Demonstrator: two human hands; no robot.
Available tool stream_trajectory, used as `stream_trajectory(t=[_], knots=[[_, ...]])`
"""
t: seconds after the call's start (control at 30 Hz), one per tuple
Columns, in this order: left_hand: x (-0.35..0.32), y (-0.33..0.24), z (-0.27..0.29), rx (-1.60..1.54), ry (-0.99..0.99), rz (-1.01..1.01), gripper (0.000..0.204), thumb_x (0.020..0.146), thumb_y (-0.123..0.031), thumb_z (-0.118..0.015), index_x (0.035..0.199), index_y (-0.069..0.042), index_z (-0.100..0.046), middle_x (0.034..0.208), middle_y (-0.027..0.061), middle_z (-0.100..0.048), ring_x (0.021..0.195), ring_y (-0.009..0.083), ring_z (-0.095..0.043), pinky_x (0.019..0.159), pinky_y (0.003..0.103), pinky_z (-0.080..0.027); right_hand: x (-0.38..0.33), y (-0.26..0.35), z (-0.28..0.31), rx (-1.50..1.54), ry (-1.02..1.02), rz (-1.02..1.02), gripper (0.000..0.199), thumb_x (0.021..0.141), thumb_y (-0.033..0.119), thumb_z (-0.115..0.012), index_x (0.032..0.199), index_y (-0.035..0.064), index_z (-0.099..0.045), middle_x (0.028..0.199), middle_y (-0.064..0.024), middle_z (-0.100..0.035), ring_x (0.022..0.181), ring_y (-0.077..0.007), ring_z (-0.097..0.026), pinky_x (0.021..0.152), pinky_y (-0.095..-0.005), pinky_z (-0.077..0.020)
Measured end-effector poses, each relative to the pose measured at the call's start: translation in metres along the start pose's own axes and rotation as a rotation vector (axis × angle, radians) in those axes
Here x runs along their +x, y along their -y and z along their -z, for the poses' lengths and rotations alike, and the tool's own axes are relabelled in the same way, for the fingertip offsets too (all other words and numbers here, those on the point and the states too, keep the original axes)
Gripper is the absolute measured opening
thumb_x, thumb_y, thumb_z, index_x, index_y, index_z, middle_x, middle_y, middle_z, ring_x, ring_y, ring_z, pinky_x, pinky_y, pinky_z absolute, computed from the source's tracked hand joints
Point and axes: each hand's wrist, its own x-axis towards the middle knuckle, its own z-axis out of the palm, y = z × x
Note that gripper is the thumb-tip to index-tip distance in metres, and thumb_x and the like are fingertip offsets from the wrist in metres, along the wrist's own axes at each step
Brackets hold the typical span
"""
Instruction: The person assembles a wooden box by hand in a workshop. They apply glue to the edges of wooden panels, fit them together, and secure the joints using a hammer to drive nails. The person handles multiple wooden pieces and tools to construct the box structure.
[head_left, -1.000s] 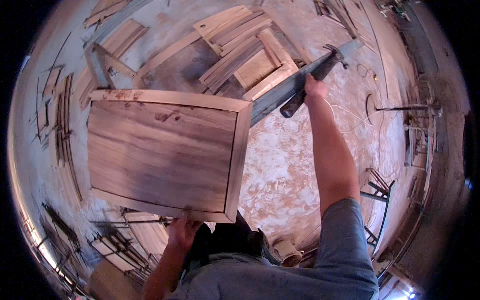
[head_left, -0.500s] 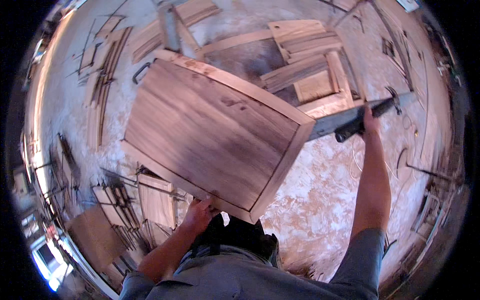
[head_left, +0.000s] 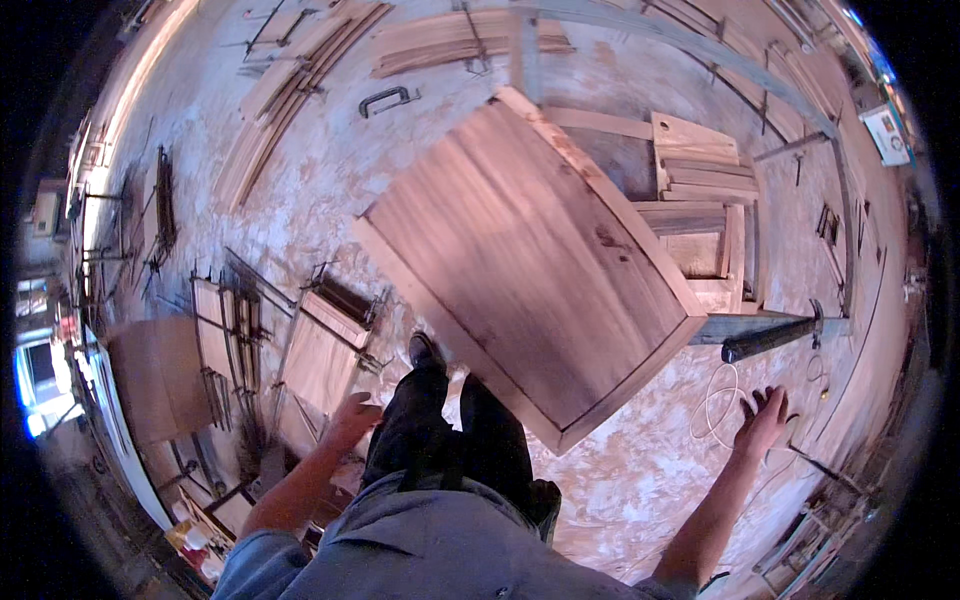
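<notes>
Here, seen from above in a workshop with a dusty, pale-stained floor (head_left: 640, 480): a large framed wooden panel (head_left: 530, 265), reddish-brown with a darker streaked face and a raised border, lying tilted across the middle of the view, one corner pointing toward the person's dark trouser legs (head_left: 450, 440) and shoe (head_left: 425, 350), the opposite corner up near a long grey beam (head_left: 700, 45). Left hand (head_left: 352, 418) free of the panel, fingers loosely spread and empty, hanging over a smaller clamped board (head_left: 320, 355) on the floor, close to it but whether touching cannot be told. Right hand (head_left: 762, 420) also empty, palm down, fingers splayed wide, well clear of the panel's near edge and just beside a loop of white cord (head_left: 715, 405) on the floor. Just above that hand, a dark cylindrical tool handle (head_left: 770, 338) lying across a grey metal bar (head_left: 760, 325), apart from the fingers. Beyond the panel's right edge, a stack of lighter wooden frames and boards (head_left: 700, 200). Farther up, long planks (head_left: 460, 40) and a black metal handle-shaped bracket (head_left: 385, 98). To the left, more clamped panels (head_left: 225, 330), a plain brown board (head_left: 160, 375) and bar clamps (head_left: 160, 200) laid out in rows. At the bottom, the person's grey-blue shirt (head_left: 420, 555), both bare forearms reaching out to either side of it.
</notes>
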Motion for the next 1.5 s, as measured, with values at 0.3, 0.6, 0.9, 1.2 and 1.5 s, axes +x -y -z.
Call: stream_trajectory(t=[0.3,0.6,0.9,1.2,1.5], knots=[[-0.024,0.155,0.168,-0.539,-0.102,0.337,0.026,0.083,-0.014,-0.062,0.1,0.004,-0.053,0.065,0.0039,-0.055,0.053,0.0121,-0.053,0.042,0.025,-0.04,-0.297,0.016,-0.14,-0.23,0.647,-0.085,0.023,0.096,0.022,-0.05,0.084,0.0022,-0.053,0.067,-0.0059,-0.055,0.058,-0.0137,-0.056,0.051,-0.029,-0.0481],[-0.083,0.173,0.187,-0.598,-0.205,0.21,0.049,0.084,-0.023,-0.066,0.121,0.006,-0.051,0.082,0.0078,-0.064,0.068,0.0141,-0.059,0.06,0.029,-0.048,-0.439,-0.001,-0.304,-0.67,1.247,0.127,0.025,0.094,0.013,-0.053,0.071,0.0017,-0.052,0.057,-0.0051,-0.052,0.047,-0.0131,-0.052,0.045,-0.0286,-0.045],[-0.133,0.21,0.161,-1.309,0.324,-0.067,0.068,0.077,-0.028,-0.072,0.134,0.0,-0.045,0.13,0.02,-0.053,0.116,0.0297,-0.052,0.094,0.043,-0.045,-0.512,0.029,-0.512,-0.785,1.635,0.278,0.029,0.093,0.023,-0.056,0.074,0.0013,-0.063,0.059,-0.0028,-0.058,0.054,-0.0105,-0.054,0.052,-0.0267,-0.0444],[-0.06,0.058,0.201,-0.394,-0.236,0.344,0.06,0.083,-0.04,-0.063,0.126,0.001,-0.055,0.124,0.0169,-0.06,0.111,0.0294,-0.058,0.098,0.036,-0.044,-0.522,0.059,-0.74,-1.106,2.019,1.124,0.033,0.088,0.027,-0.059,0.106,0.0001,-0.066,0.098,-0.0158,-0.068,0.099,-0.0277,-0.063,0.087,-0.0384,-0.0468],[0.021,-0.106,0.36,-1.12,-0.589,0.307,0.052,0.087,-0.008,-0.058,0.134,0.006,-0.042,0.101,0.0156,-0.067,0.083,0.0218,-0.066,0.068,0.033,-0.053,-0.531,0.089,-0.945,-1.441,2.23,0.3,0.039,0.089,0.02,-0.054,0.124,0.0026,-0.058,0.123,-0.0168,-0.06,0.113,-0.0273,-0.056,0.099,-0.035,-0.042]])
